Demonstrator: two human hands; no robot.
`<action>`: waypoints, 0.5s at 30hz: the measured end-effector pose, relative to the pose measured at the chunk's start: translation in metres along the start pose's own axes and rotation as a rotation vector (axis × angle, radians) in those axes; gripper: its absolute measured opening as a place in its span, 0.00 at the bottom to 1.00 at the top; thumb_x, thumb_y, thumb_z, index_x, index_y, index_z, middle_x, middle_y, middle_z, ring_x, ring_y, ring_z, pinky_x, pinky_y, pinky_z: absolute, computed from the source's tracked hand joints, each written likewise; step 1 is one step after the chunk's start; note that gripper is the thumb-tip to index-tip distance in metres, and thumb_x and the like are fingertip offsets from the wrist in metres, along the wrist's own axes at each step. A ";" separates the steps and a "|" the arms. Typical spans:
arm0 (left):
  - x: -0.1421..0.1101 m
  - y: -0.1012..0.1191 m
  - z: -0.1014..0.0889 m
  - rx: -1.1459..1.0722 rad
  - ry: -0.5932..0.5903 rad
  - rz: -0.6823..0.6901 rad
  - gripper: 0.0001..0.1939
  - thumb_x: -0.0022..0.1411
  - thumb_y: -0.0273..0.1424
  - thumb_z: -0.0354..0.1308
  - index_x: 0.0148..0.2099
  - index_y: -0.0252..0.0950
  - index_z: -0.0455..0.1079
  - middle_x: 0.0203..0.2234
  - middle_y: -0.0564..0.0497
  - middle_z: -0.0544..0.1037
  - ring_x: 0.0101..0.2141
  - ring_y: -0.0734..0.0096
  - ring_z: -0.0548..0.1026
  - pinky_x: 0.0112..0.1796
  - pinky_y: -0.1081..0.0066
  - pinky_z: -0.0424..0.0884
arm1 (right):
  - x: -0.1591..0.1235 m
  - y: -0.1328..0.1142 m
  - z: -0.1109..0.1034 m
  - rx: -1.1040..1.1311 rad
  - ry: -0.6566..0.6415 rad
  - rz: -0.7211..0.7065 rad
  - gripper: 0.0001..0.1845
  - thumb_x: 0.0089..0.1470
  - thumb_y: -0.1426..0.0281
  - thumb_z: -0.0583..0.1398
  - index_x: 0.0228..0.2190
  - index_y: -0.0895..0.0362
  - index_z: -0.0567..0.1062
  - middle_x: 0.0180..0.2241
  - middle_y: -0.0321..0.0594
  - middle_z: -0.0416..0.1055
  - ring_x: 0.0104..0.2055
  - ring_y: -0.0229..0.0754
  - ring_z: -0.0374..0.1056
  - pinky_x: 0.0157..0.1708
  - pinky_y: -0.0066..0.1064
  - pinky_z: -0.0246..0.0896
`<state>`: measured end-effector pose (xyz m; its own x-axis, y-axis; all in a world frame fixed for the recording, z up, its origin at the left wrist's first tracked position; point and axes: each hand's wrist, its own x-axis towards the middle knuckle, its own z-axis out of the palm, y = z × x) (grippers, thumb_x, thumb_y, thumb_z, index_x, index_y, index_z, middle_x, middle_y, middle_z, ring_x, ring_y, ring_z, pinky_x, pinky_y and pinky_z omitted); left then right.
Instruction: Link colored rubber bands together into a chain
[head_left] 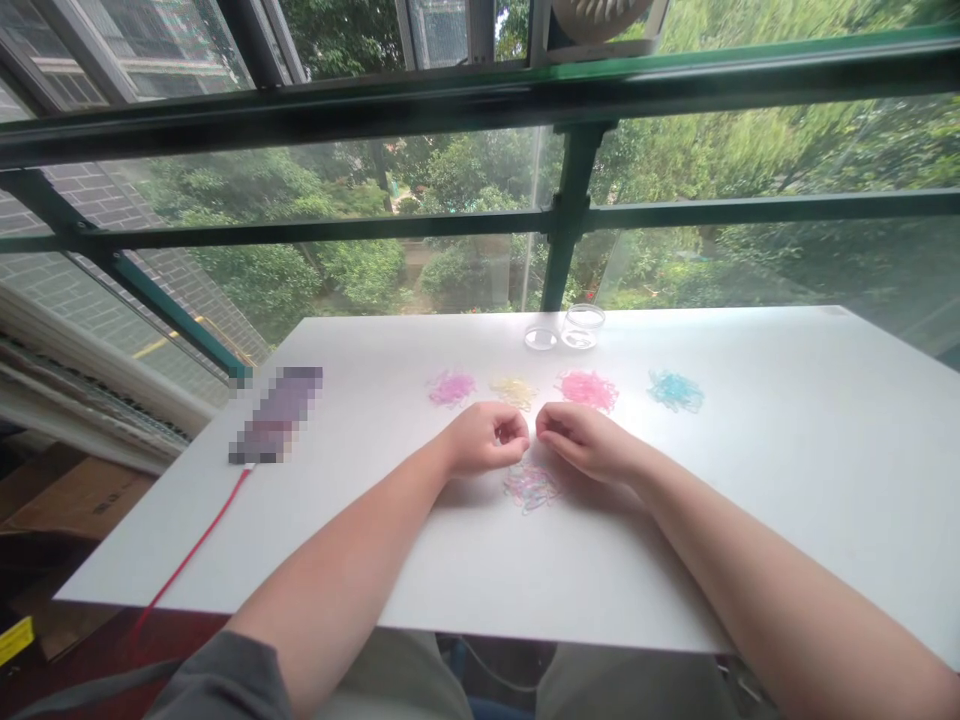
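Note:
My left hand (491, 438) and my right hand (576, 438) almost meet over the middle of the white table. Fingers on both are curled, thumb against fingertip; anything pinched there is too small to make out. Just below them lies a pile of mixed-colour small elastic bands (531, 488). Beyond the hands, sorted piles form a row: purple bands (451, 387), yellow bands (513, 390), pink bands (589, 390) and blue bands (676, 390). The yellow and pink piles are nearest to my fingers.
A clear round container (583, 328) and a clear lid-like disc (541, 338) stand at the table's far edge. On the left lies a blurred-out flat object (277, 415) with a red cable (199, 540) running off the white table (787, 480). Green railing (480, 110) rises behind.

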<state>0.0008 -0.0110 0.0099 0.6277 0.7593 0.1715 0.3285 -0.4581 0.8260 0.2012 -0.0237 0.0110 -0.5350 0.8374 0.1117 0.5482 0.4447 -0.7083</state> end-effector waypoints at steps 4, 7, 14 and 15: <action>0.000 0.000 -0.005 -0.130 -0.015 0.013 0.05 0.50 0.28 0.54 0.26 0.32 0.65 0.21 0.53 0.68 0.24 0.79 0.64 0.27 0.76 0.62 | 0.001 0.004 -0.005 -0.018 0.041 0.046 0.03 0.49 0.75 0.52 0.27 0.57 0.65 0.23 0.34 0.63 0.24 0.34 0.57 0.24 0.27 0.51; 0.001 -0.004 -0.007 -0.142 0.028 -0.007 0.07 0.52 0.31 0.55 0.26 0.31 0.65 0.20 0.53 0.68 0.23 0.79 0.64 0.27 0.76 0.61 | 0.001 0.005 -0.008 -0.019 0.049 0.079 0.02 0.50 0.73 0.52 0.27 0.57 0.65 0.22 0.34 0.63 0.24 0.35 0.56 0.24 0.27 0.51; 0.001 -0.010 -0.001 0.029 0.053 -0.067 0.06 0.53 0.30 0.54 0.28 0.32 0.67 0.22 0.53 0.70 0.24 0.79 0.65 0.27 0.77 0.61 | 0.000 0.000 -0.001 -0.021 -0.035 0.033 0.04 0.52 0.72 0.52 0.27 0.57 0.66 0.24 0.34 0.63 0.24 0.34 0.56 0.25 0.26 0.52; 0.001 -0.010 -0.001 0.043 0.048 -0.067 0.06 0.53 0.30 0.54 0.28 0.32 0.67 0.23 0.53 0.70 0.24 0.78 0.65 0.27 0.77 0.61 | -0.001 0.000 0.000 -0.019 -0.041 0.028 0.04 0.52 0.72 0.52 0.27 0.57 0.66 0.24 0.34 0.63 0.24 0.34 0.56 0.25 0.26 0.52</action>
<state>-0.0029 -0.0053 0.0022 0.5691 0.8098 0.1427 0.3994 -0.4239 0.8129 0.2016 -0.0241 0.0108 -0.5451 0.8360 0.0629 0.5752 0.4275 -0.6975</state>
